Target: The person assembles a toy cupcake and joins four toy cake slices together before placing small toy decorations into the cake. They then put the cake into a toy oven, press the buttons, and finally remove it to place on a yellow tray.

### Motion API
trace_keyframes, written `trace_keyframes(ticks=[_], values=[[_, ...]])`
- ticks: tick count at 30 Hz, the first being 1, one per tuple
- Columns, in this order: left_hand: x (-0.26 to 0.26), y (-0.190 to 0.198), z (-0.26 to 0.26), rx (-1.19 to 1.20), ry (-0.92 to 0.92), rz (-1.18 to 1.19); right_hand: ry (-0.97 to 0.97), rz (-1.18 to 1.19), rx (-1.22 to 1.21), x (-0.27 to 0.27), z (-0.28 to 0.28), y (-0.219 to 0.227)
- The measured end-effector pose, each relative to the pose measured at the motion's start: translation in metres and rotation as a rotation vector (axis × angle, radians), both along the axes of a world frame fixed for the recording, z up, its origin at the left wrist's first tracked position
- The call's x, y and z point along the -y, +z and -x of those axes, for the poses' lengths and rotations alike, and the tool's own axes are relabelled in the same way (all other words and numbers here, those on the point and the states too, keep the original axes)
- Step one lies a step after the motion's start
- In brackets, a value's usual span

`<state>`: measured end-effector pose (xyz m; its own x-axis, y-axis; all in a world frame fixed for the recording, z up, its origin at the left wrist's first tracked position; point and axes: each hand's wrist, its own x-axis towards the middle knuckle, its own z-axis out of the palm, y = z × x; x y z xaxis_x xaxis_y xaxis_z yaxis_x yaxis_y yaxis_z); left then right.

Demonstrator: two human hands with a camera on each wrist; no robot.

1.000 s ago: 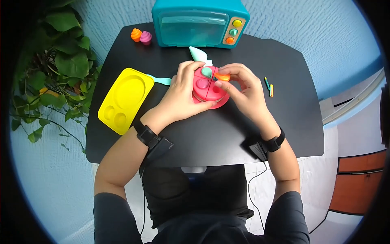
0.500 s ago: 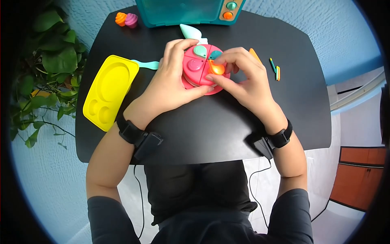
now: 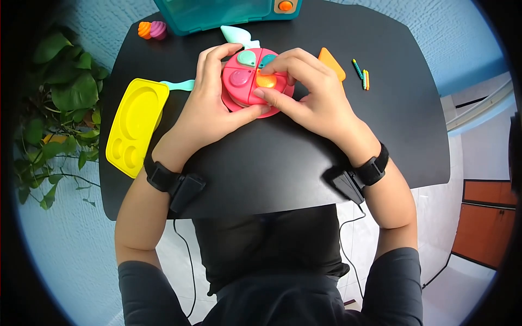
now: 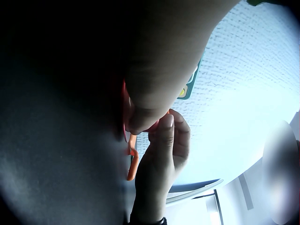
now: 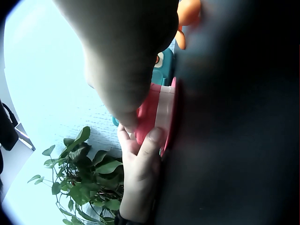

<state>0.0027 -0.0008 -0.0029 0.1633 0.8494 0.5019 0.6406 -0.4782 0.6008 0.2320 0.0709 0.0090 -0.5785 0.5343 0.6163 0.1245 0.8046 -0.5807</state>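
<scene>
A round pink toy cake [image 3: 243,91], cut into wedges, sits on a pink plate [image 3: 285,99]; its side shows a white layer [image 5: 164,108] in the right wrist view. Mint, teal and pink drop-shaped toppings lie on three of the wedges. My left hand [image 3: 204,103] grips the cake's left side, thumb at the front and fingers toward the back. With thumb and index finger, my right hand [image 3: 321,98] pinches an orange drop-shaped topping [image 3: 266,80] at the front right wedge. In the left wrist view, my left hand's underside hides most of the cake.
Behind the cake lie a mint cone-tipped piece [image 3: 235,35] and a teal toy oven [image 3: 228,16]. A yellow tray [image 3: 155,108] and mint utensil [image 3: 179,85] are at left, two toy cupcakes [image 3: 157,30] beyond. At right are an orange triangular piece [image 3: 330,61] and small striped sticks [image 3: 365,80].
My right hand has brought the orange topping from the cake's right edge down onto the front right wedge. My left hand keeps its grip. The head view has shifted.
</scene>
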Motion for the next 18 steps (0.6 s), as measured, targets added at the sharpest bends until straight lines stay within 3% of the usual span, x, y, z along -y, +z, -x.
trace_keyframes(ticks=[9,18], values=[[0.0019,-0.0019,0.0011,0.016,0.026,0.071,-0.007,0.0,-0.008,0.0017,0.0019,-0.0007],[0.0054,0.0014,0.0016,-0.04,0.01,0.06,-0.161,0.032,-0.008,-0.0021,-0.0012,0.0006]])
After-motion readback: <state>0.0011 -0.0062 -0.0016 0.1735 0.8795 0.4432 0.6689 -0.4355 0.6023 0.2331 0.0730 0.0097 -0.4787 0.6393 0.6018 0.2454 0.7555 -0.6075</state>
